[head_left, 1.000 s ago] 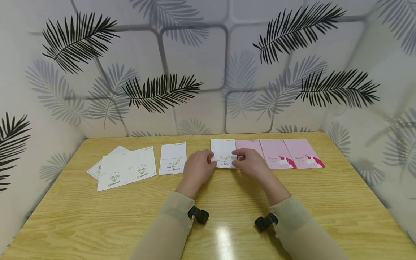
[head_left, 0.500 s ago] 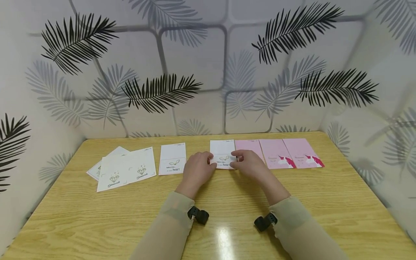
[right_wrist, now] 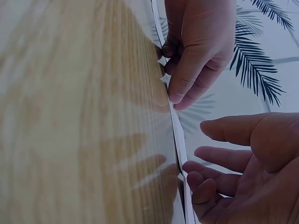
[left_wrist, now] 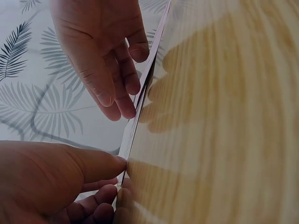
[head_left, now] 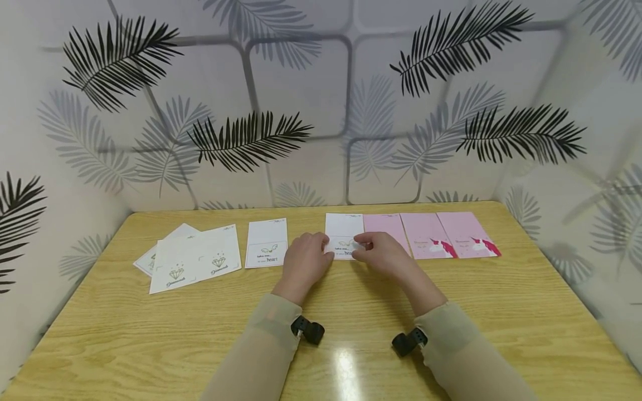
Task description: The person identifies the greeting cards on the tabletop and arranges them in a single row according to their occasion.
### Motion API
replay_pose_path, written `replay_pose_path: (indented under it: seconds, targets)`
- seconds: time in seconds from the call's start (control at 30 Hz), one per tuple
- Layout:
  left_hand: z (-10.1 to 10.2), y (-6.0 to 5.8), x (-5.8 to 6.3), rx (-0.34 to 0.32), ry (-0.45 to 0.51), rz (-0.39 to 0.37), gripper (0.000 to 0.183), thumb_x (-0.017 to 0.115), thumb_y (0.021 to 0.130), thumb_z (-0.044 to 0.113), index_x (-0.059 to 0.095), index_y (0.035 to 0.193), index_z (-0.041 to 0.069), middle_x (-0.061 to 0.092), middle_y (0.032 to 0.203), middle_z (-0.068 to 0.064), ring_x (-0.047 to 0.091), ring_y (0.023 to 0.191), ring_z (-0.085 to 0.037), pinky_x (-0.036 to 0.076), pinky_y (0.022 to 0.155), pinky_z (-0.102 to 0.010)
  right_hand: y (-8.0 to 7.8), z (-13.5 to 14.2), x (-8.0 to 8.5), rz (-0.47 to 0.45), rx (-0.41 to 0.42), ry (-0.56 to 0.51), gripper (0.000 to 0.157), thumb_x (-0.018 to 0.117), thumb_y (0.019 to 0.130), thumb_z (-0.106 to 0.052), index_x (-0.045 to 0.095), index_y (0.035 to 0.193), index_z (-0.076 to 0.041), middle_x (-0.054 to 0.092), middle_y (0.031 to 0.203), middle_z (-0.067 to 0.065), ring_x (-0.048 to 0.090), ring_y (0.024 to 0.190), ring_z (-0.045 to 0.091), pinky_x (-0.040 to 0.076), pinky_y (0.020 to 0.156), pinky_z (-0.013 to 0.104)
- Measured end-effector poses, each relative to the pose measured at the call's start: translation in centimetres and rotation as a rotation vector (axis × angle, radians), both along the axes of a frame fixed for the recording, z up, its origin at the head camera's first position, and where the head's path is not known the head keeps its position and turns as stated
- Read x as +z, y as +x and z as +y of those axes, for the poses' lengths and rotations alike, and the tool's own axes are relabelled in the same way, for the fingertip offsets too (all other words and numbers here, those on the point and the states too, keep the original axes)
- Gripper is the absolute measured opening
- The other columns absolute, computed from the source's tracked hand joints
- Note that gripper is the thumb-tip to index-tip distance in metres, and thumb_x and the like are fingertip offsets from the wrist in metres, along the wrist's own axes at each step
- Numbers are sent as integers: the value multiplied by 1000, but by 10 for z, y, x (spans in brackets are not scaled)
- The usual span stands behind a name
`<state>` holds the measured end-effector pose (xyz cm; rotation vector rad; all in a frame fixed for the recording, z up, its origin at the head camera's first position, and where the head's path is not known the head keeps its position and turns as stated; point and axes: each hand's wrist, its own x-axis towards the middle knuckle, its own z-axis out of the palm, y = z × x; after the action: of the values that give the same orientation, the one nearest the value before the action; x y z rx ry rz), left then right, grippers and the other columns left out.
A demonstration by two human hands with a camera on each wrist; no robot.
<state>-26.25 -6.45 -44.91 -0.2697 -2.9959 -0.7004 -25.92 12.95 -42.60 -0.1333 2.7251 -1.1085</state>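
A white card [head_left: 343,224] with gold wings and "take me... heart" lettering lies between my hands. My left hand [head_left: 305,260] holds its lower left corner, thumb [left_wrist: 105,164] at the near edge and fingers curled by the left side. My right hand [head_left: 383,252] hovers over the card's right part, thumb apart from the loosely bent fingers [right_wrist: 219,158], which come right down to the paper. It partly covers the lettering. A pink card [head_left: 383,224] adjoins on the right, its lower part hidden behind my right hand.
Two pink unicorn cards [head_left: 426,225] [head_left: 461,225] continue the row rightward. A matching white wings card [head_left: 267,231] lies left of my left hand. Farther left, several white diamond cards [head_left: 210,248] overlap. The wooden table [head_left: 200,345] ends at a leaf-patterned backdrop [head_left: 301,167].
My right hand has slid slightly left, from the white card's right edge inward over it. My left hand has stayed at the card's left edge.
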Motion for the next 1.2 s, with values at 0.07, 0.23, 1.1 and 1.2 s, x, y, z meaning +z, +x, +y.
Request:
replay_pose_path:
  seconds: [0.07, 0.23, 1.1, 1.2]
  targets:
    - [0, 0, -1, -1, -1, 3, 34, 80, 104, 23, 76, 133, 5, 74, 120, -14, 69, 113, -36, 56, 98, -50, 0, 0, 0, 2, 0, -1, 45, 71, 105, -19, 69, 146, 0, 71, 130, 17, 58, 110, 30, 50, 99, 45]
    - [1, 0, -1, 4, -6, 2, 35, 80, 104, 23, 76, 134, 6, 75, 123, -15, 69, 115, -38, 56, 100, -51, -1, 1, -1, 8, 6, 1, 45, 71, 106, -19, 69, 146, 0, 71, 130, 17, 59, 110, 30, 51, 100, 46]
    - [-18, 9, 16, 101, 139, 102, 30, 75, 106, 21, 76, 133, 7, 75, 110, -8, 70, 97, -31, 60, 80, -48, 1, 1, 9, 102, -27, -58, 48, 69, 106, -19, 66, 151, -3, 67, 147, 20, 62, 132, 37, 51, 108, 53]
    - [-29, 15, 20, 118, 140, 97, 32, 75, 107, 21, 75, 136, 6, 76, 114, -9, 71, 99, -32, 60, 82, -49, 2, -1, 11, 104, -32, -79, 49, 69, 107, -20, 64, 153, -4, 65, 149, 20, 61, 133, 38, 52, 107, 53]
